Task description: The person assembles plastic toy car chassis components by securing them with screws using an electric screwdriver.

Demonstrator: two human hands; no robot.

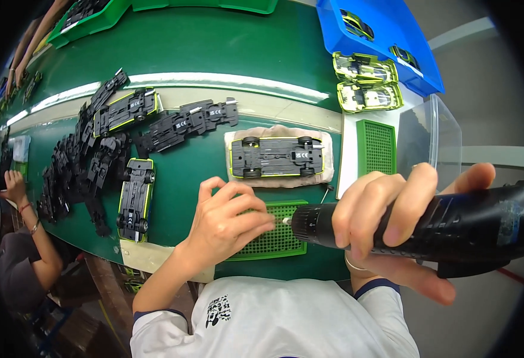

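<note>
My right hand (387, 209) wraps around a black electric screwdriver (483, 218) held sideways, its tip pointing left. Close to that tip, my left hand (226, 224) has its fingertips drawn together in a pinch; anything between them is too small or hidden to make out. Beneath both lies a green perforated tray (295, 246), partly covered by the left hand. Just beyond it, a toy car (277, 156) rests upside down on a beige cloth pad (327, 170), its black underside and wheels facing up.
Black chassis parts (65, 164) are heaped at left, with upturned toy cars (135, 200) beside them. At right are a second green tray (376, 146), lime car bodies (369, 97), a clear box (447, 134) and a blue bin (381, 36). A co-worker's hand (15, 188) is far left.
</note>
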